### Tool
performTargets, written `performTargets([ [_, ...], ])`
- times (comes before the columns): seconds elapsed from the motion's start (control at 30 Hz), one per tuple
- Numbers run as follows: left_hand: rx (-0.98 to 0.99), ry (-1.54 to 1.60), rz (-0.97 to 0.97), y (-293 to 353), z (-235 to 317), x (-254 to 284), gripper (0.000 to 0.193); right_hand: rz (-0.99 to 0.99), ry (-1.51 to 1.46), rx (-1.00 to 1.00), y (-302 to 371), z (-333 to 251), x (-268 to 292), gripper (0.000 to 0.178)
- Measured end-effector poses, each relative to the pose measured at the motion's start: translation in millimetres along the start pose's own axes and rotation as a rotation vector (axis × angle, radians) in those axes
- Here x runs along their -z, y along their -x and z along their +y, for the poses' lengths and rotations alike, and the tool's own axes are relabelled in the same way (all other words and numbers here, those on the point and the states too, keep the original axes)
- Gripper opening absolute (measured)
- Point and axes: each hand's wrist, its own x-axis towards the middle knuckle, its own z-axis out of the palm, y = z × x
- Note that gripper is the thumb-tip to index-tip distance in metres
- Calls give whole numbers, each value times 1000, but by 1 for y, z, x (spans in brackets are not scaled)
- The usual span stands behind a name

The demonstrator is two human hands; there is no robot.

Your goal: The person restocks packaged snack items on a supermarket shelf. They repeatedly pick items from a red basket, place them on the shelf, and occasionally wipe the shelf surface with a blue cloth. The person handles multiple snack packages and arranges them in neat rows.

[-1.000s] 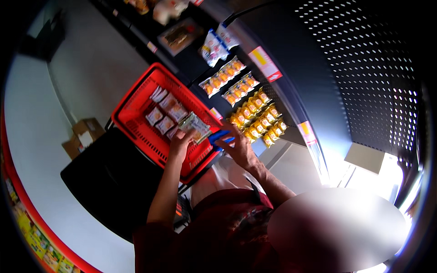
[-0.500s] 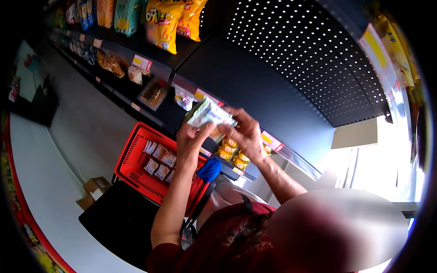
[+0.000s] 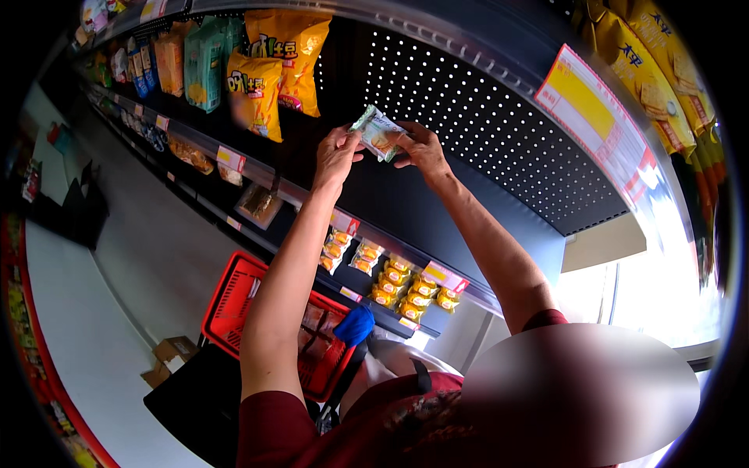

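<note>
A small pale green and white snack packet [image 3: 380, 134] is held up over the dark shelf board [image 3: 476, 207], in front of the perforated back panel. My left hand [image 3: 337, 160] pinches its left end between thumb and fingers. At the opposite end, my right hand [image 3: 425, 152] grips the packet, the fingers closed along its edge. The packet's printed face is turned up toward me. Left of my left hand, yellow snack bags [image 3: 257, 93] stand upright on the same shelf.
Below this shelf, a lower one holds yellow-wrapped packets [image 3: 390, 282] in rows. A red basket [image 3: 225, 308] with small packets inside stands under my left arm. Price labels [image 3: 446, 277] line the shelf fronts. Yellow bags [image 3: 651, 78] hang at the upper right. A cardboard box [image 3: 173, 355] lies farther left.
Both hands have moved forward and up with the packet, from above the shelf's front edge to deep over the shelf board. Only one packet is clearly visible between them now.
</note>
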Motion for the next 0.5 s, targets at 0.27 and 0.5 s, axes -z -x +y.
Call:
performTargets([
  [0.27,-31,-234,141,-59,-31,-10,39,88,-27,-118,-56,30,0,53],
  [0.5,-231,-548,164,-101,-69,1,37,161,-143,-104,-72,45,-16,39],
])
